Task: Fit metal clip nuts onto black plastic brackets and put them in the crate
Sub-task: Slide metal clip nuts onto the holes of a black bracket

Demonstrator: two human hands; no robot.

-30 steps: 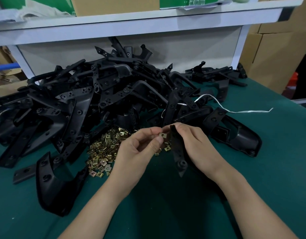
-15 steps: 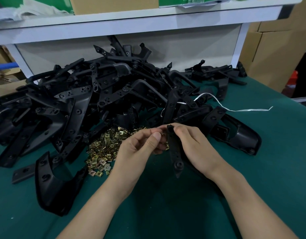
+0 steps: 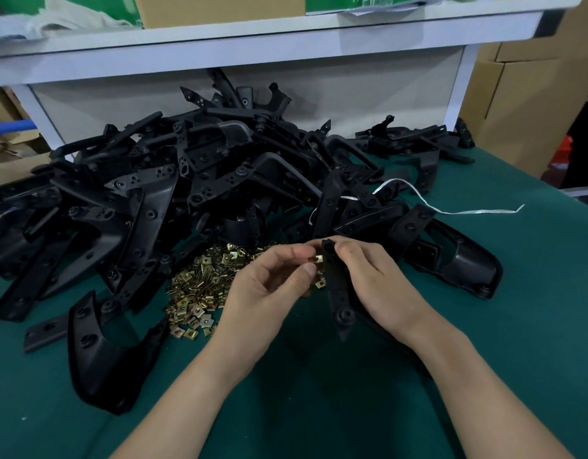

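A person's two bare forearms reach in over a green table (image 3: 484, 342). The fixed point here is a loose pile of clip nuts (image 3: 199, 286), small brass-coloured squares lying on the table. Just right of that pile, the left hand (image 3: 269, 286) pinches a single clip nut (image 3: 317, 259) between thumb and forefinger, its fingers (image 3: 299, 250) curled inward. A little further right of the pile, the right hand (image 3: 375, 279) grasps a narrow black bracket (image 3: 337, 293) by its upper end, its fingers (image 3: 348, 248) wrapped round it. The bracket hangs almost upright with its pointed end down. The pinched nut sits against the bracket's left edge near the top; I cannot tell whether it is pushed fully on. Behind the pile, spreading to both sides of it, lies a large tangled heap of brackets (image 3: 186, 180), all black plastic. One lone curved bracket (image 3: 97, 359) lies in front of the pile, to its left. A white string (image 3: 451, 212) trails across the table behind the pile, well to its right. Far behind the pile runs a white shelf (image 3: 252, 44), with cardboard boxes (image 3: 517, 94) standing off to the right.
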